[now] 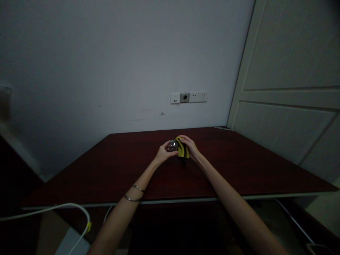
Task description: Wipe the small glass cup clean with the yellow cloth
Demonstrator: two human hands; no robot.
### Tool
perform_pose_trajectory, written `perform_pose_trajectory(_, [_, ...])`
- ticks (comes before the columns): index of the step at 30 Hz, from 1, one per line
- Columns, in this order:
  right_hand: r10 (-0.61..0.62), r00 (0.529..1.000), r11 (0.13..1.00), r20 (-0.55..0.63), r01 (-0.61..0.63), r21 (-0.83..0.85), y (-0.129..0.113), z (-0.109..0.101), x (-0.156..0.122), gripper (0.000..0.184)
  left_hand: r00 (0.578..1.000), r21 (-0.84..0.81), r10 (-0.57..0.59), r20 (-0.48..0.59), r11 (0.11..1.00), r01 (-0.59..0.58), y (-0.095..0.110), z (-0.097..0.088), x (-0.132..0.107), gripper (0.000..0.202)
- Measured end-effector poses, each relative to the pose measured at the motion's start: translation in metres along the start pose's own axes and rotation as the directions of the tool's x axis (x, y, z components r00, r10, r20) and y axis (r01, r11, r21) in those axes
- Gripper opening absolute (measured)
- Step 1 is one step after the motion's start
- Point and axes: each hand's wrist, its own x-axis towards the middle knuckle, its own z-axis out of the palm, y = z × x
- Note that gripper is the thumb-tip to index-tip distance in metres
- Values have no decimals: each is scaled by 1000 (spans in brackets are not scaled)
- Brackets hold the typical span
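My left hand (163,154) is closed around a small, clear, shiny rounded object, perhaps a glass (173,145), with thumb and fingers on either side of it. A yellow and black cloth (182,148) is held by my right hand (190,146), its fingers bent over the top and far side. The cloth touches the right side of the clear object. Both hands are together above the middle of the dark red table. The underside of the clear object and part of the cloth are hidden by my fingers.
The dark red table (111,166) stretches to a pale wall (132,63) with sockets (198,97) and a grey switch (185,97). A white panelled door (289,81) stands on the right. A white cable (71,204) loops at the front left edge.
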Motion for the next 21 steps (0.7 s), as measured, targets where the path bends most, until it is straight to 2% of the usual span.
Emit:
perform_pose_trajectory(4, [-48,989,998,142,52,-23,-5,0,-8,41,995,-77,-49,-90,996,42,5,-2,1,58])
perform_pose_trajectory(10, [-106,955,952,276,177,-249,-5,2,-14,64,974,-25,-166,-152,986,164,13,-1,-2,47])
perform_pose_trajectory(16, [-205,929,852,307,324,-412,8,5,-14,78,968,-30,-218,-121,976,216,8,0,-1,43])
perform_pose_trajectory(19, [-226,926,818,303,349,-456,11,5,-14,77,977,-29,-199,-75,980,198,0,-3,1,46])
perform_pose_trajectory(21, [-229,927,811,297,351,-469,12,5,-14,76,973,-13,-227,-37,974,226,-5,-6,2,50])
